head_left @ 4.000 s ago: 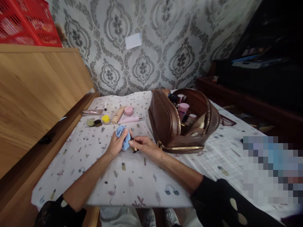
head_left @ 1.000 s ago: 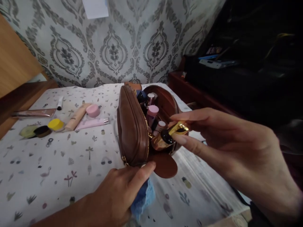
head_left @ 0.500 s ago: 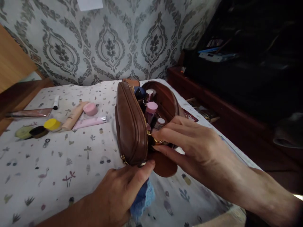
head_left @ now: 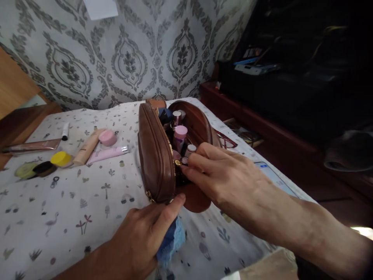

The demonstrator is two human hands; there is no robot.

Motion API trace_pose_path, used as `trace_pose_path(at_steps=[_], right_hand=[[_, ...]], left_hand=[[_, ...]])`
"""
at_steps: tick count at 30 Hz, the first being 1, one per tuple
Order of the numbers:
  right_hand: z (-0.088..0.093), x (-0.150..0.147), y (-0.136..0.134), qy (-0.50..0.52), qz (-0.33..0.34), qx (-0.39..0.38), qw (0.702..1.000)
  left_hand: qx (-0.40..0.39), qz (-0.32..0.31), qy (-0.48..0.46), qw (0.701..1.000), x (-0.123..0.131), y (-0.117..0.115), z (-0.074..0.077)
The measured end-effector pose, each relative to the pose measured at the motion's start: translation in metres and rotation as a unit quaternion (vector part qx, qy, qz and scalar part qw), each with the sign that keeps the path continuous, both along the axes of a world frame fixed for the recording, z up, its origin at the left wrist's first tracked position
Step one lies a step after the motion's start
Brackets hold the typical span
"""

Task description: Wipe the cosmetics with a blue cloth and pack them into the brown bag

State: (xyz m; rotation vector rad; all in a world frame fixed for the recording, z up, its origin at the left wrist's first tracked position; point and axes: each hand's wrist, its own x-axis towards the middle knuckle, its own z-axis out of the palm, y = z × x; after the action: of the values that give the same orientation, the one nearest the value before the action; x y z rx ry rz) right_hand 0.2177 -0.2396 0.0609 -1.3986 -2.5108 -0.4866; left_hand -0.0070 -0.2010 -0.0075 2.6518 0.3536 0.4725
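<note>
A brown leather makeup bag [head_left: 155,155] stands unzipped on the printed sheet. Inside it sit a pink-capped bottle [head_left: 180,133], a bottle with a shiny cap [head_left: 176,116], a small white-lidded jar [head_left: 191,148] and a gold-capped item [head_left: 178,163]. My right hand [head_left: 224,175] reaches into the opening, fingers curled beside the gold cap; what they grip, if anything, is hidden. My left hand [head_left: 148,227] grips the bag's near end, thumb on top. Under that hand hangs a frayed blue cloth [head_left: 171,243]. A brown leather flap [head_left: 196,198] lies out at the near end.
On the sheet at left lie a pink jar [head_left: 107,137], a lilac tube [head_left: 108,154], a beige tube [head_left: 88,147], a yellow-lidded jar [head_left: 61,158] and a long brownish tube [head_left: 35,145]. At right are a phone [head_left: 275,178] and red-framed glasses [head_left: 227,139].
My right hand has shifted within the bag's opening, and the gold cap now shows just beyond its fingertips. More of the phone is visible. My left hand keeps its hold; the view has shifted slightly.
</note>
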Motion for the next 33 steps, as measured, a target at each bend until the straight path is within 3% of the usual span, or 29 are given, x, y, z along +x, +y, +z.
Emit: trace_pose_path(at_steps=[8, 12, 21, 26, 33], right_hand=[[-0.001, 0.004, -0.002, 0.016, -0.007, -0.001, 1.000], [0.001, 0.009, -0.006, 0.072, 0.016, -0.021, 0.997], [-0.009, 0.023, -0.022, 0.221, 0.007, 0.046, 0.974], [-0.010, 0.019, -0.029, 0.260, -0.001, 0.066, 0.963], [-0.025, -0.009, -0.034, 0.327, 0.076, 0.041, 0.941]], left_hand=[[0.228, 0.070, 0.016, 0.971, -0.001, 0.000, 0.010], [0.284, 0.076, 0.009, 0.956, 0.000, 0.002, 0.013], [0.264, 0.072, -0.032, 0.961, -0.003, 0.009, 0.000], [0.258, 0.057, -0.022, 0.964, -0.002, 0.010, 0.003], [0.263, 0.054, 0.007, 0.963, -0.002, 0.009, 0.002]])
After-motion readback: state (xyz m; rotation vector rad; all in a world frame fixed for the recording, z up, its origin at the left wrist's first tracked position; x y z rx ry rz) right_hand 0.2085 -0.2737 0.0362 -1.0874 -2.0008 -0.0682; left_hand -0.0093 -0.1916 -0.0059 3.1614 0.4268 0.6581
